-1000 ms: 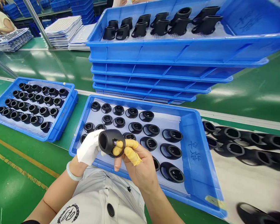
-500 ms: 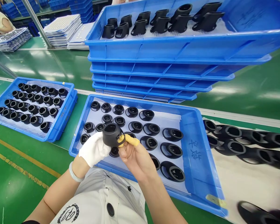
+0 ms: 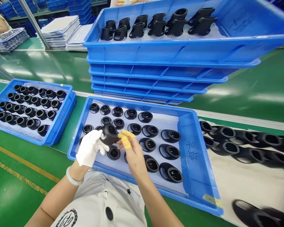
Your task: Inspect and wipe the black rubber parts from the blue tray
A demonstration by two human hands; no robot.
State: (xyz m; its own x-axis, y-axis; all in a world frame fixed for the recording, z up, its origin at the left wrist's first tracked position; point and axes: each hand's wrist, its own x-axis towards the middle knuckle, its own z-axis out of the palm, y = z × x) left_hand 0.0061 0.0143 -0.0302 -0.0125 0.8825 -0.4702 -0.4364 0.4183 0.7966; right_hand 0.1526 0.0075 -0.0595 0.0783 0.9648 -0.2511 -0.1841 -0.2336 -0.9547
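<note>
A person's left hand (image 3: pixel 89 148), in a white glove, closes its fingers around a black rubber part (image 3: pixel 110 134), held just above the blue plastic tray (image 3: pixel 201 157). The right hand (image 3: pixel 132 154) has yellow-capped fingers (image 3: pixel 125 140) pinched narrow at the part's side; whether they grip it, I cannot tell. 1 part is in hand, and over 20 black parts (image 3: pixel 151 164) lie in rows in the tray. Beyond the tray rises a stack of blue trays (image 3: pixel 144 75); left of the tray sits a 2nd filled tray (image 3: pixel 63 110).
</note>
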